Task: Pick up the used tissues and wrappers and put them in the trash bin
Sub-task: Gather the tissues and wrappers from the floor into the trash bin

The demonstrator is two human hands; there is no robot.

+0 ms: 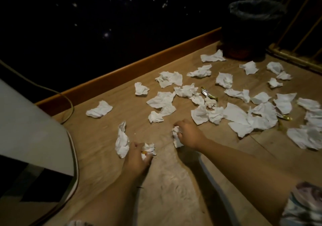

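Gathering step: left grip and right grip each clench a tissue off the floor, next carrying them to the far trash bin

Both arms reach down, left hand and right hand clenched.

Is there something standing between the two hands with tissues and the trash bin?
Nothing upright does. Between the left hand, right hand and the trash bin, only loose tissues and a wrapper lie on the floor.
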